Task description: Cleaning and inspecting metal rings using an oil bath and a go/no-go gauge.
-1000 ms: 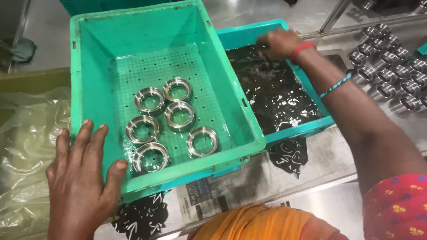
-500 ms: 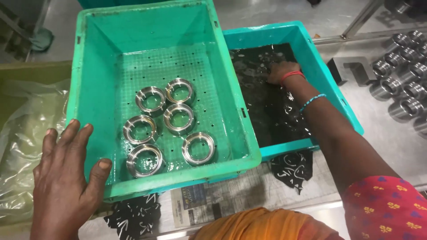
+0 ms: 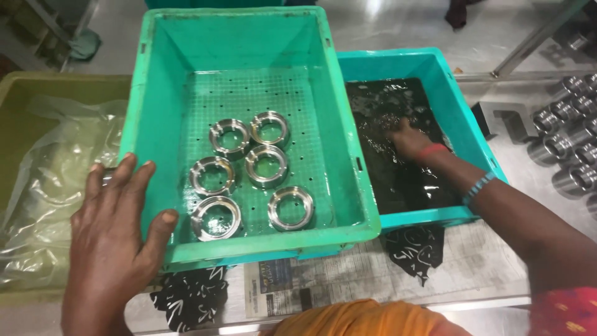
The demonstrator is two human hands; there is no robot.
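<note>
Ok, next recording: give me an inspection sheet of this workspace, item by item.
Surface: steel table, newspaper under the crates.
Job's things: six metal rings in the green perforated crate; blue crate of dark liquid.
Clutter: plastic sheet in an olive bin.
Grips: left hand flat on the green crate's corner, open; right hand dipped in the liquid, fingers hidden.
Cables: nothing seen.
Surroundings: more metal parts at right.

rings [image 3: 252, 168] in crate [image 3: 249, 37], tub [image 3: 448, 81] perhaps touching right
</note>
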